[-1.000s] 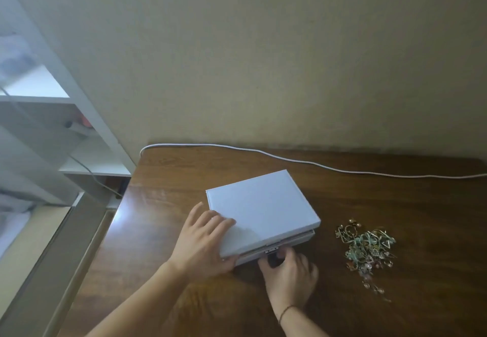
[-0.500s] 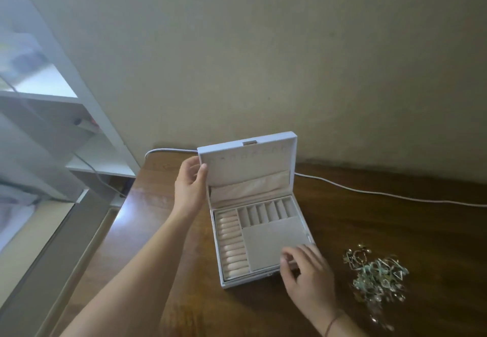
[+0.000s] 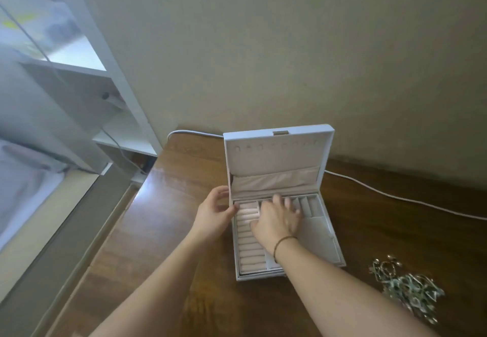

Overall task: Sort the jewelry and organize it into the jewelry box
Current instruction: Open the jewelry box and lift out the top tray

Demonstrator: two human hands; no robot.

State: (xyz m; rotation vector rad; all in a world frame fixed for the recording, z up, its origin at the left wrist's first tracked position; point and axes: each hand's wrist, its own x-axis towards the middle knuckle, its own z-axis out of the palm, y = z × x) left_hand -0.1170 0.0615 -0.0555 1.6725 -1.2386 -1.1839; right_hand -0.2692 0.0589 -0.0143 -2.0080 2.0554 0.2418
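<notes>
Jewelry box (image 3: pixel 326 234), white, stands open on the brown wooden tabletop (image 3: pixel 163 231) toward its far left part, close to the far edge where the wall rises. Its lid (image 3: pixel 276 152) is upright, with a row of small hooks along the top of the lining and a gathered pocket below. The tray beneath is split into ring rolls down the left side, narrow slots along the back and a larger flat compartment at the right.

Left hand (image 3: pixel 213 213) sits at the box's left wall, at the back corner near the hinge, fingers curled with thumb and fingertips pinching that edge. Right hand (image 3: pixel 276 218) lies inside the tray, palm down, fingers spread and fairly straight, resting across the back slots and the top of the ring rolls; it holds nothing that can be seen. A thin bracelet (image 3: pixel 283 241) circles that wrist.

Jewelry pile (image 3: pixel 405 286), a tangle of gold and greenish pieces, lies on the tabletop to the right of the box near its front corner, well apart from both hands.

A white cable (image 3: pixel 395 197) runs along the tabletop behind the box. White shelving (image 3: pixel 87 94) stands off the left edge.
</notes>
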